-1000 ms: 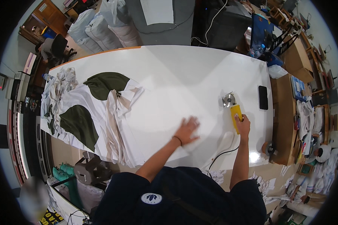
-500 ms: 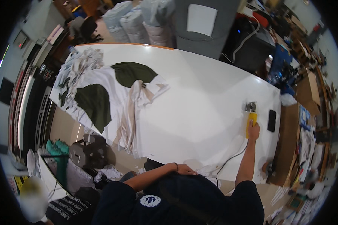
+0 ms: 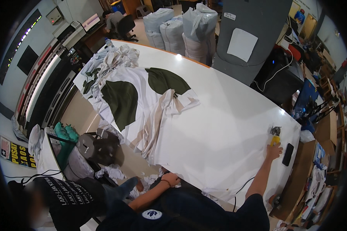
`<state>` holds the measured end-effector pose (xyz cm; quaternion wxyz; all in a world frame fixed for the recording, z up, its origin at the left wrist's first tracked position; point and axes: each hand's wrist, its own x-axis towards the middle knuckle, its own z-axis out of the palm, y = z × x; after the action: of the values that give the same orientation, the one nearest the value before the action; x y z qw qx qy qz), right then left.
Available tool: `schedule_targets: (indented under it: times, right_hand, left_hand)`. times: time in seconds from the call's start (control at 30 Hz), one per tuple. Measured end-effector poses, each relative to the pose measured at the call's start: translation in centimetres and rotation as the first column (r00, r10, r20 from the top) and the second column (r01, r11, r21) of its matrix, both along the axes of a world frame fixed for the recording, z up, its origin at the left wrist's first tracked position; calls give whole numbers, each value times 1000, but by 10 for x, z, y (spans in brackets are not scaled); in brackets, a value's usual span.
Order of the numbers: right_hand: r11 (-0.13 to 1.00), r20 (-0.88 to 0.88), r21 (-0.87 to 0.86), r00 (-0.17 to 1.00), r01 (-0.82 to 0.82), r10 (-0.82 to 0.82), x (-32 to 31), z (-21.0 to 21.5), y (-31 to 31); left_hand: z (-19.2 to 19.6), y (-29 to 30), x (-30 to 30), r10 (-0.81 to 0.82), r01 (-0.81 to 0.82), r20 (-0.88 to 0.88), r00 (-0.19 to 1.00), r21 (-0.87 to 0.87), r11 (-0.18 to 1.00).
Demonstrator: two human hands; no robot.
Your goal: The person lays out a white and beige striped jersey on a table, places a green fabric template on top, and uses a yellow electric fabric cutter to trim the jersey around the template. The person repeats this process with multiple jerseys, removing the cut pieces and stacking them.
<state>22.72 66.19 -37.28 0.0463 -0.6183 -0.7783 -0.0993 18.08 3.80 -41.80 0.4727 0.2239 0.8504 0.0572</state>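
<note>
A cloth cutter [image 3: 275, 135] with a yellow body and a metal head stands on the white table [image 3: 227, 127], toward its right end. My right hand [image 3: 273, 151] grips its yellow body, the arm stretched forward. A dark cord [image 3: 243, 187] runs back toward me. My left hand [image 3: 171, 178] is at the table's near edge in front of my body, fingers curled in, with a band around the wrist. White, beige and dark green fabric [image 3: 121, 103] lies spread and bunched over the left part of the table, apart from both hands.
A black phone [image 3: 288, 154] lies right of the cutter. Cardboard boxes [image 3: 297, 181] stand against the right end. Stuffed bags [image 3: 198, 30] and a grey pillar [image 3: 246, 36] are beyond the far edge. A person in black [image 3: 75, 200] is close on my left.
My view has swung left, shifting the table and fabric rightward in the picture. My left hand's fingers have gone from stretched to curled. My right hand still holds the cloth cutter.
</note>
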Motion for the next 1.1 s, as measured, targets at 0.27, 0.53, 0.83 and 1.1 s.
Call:
schedule_targets:
  times: [0.27,0.53,0.83,1.1]
  right_hand:
    - [641,-386,-455,786,-618,483,-79,-28,-217]
    - [55,-78,-988,763,-147,641,-66,-41,-297]
    - [-258,-715,-619,397,-742,576,-124,-42,-444]
    - [324,-744,-664,557,-674,-369,-194,-71,-490]
  left_hand:
    - [49,-56,-51,495,-318,-658,567,380,869]
    - [19,-67,-128,628,-562,-331,704,280,778]
    - [120,16,-181,291,-90,-49,956,891,444]
    - [138,-38,-226,-305,-410,558,772,803,431]
